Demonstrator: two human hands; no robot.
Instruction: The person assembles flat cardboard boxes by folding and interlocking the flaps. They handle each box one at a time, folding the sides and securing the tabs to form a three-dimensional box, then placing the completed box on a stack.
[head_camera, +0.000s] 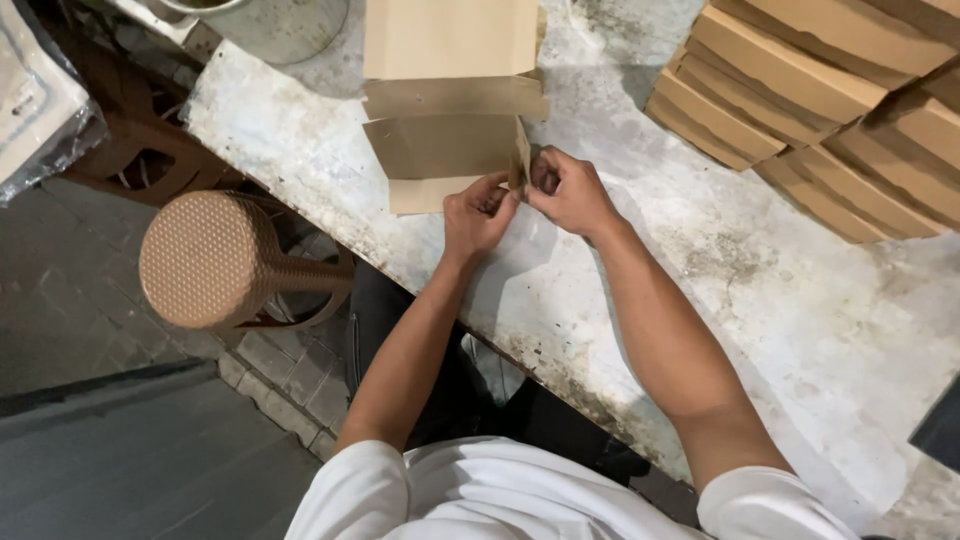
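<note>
A flat brown cardboard box blank lies on the worn white table, partly folded, with its near panels raised. My left hand pinches the near right corner of the cardboard from below. My right hand grips the small upright side flap at that same corner. Both hands meet at the flap, fingers closed on the cardboard.
Stacks of folded brown cardboard boxes fill the table's far right. A brown woven plastic stool stands on the paved floor at left. A grey metal pot sits at the table's far left corner. A dark object pokes in at right.
</note>
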